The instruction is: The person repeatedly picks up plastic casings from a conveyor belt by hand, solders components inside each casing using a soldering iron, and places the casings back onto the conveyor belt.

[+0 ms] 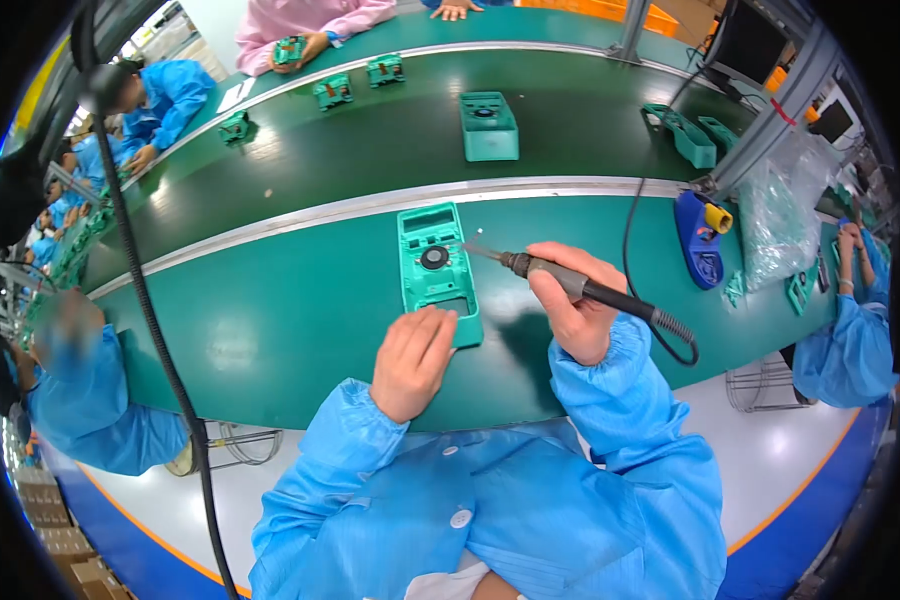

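A green plastic housing [415, 278] lies on the bench before me, its inner side up. Inside it sits a round black speaker [434, 258], with a rectangular opening at the far end. My left hand [413, 362] grips the near end of the housing, fingers together over its edge. In my right hand [580, 305] is a soldering iron [560, 274], held like a pen. Its tip points left, at the housing's right edge near the speaker; whether it touches cannot be made out.
A blue soldering iron stand [698, 240] is right of the housing, beside a clear plastic bag [785, 220]. Beyond a metal rail, a conveyor belt [370, 135] carries another green housing [490, 127] and several green assemblies [333, 91]. Co-workers sit left, right and opposite. A black cable [155, 310] hangs at left.
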Available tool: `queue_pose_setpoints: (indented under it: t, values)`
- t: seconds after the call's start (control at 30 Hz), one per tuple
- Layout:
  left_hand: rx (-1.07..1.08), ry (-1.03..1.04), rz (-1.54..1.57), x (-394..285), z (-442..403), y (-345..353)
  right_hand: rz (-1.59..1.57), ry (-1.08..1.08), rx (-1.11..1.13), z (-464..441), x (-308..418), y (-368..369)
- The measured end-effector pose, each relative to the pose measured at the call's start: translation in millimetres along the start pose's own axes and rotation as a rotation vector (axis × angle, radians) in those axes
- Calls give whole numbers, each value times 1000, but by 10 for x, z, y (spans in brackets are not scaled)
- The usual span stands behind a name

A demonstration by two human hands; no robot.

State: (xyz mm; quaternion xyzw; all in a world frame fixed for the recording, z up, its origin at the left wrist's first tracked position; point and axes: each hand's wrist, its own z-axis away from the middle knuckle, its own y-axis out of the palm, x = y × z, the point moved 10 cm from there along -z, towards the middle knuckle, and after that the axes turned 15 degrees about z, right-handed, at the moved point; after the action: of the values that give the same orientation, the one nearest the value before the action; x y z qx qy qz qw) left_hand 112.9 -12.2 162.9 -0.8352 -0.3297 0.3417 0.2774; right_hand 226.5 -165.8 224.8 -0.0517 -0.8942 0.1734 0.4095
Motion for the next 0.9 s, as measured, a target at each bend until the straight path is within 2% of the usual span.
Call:
queue_pose_setpoints:
  t: [0.03, 0.13, 0.4, 0.43, 0.9]
  values:
    - [0, 8, 11, -46, -20, 73, -49, 91, -21, 28, -69, -5]
    - [-14, -6, 49, -72, -3, 106, -26, 117, 5, 118, -232, 35]
    - [-12, 103, 61, -124, 35, 98, 147, -149, 195, 117, 52, 393]
    - [-6, 108, 57, -125, 37, 99, 150, -185, 144, 136, 61, 403]
    - [-15, 111, 64, -109, 60, 111, 200, -176, 211, 195, -20, 524]
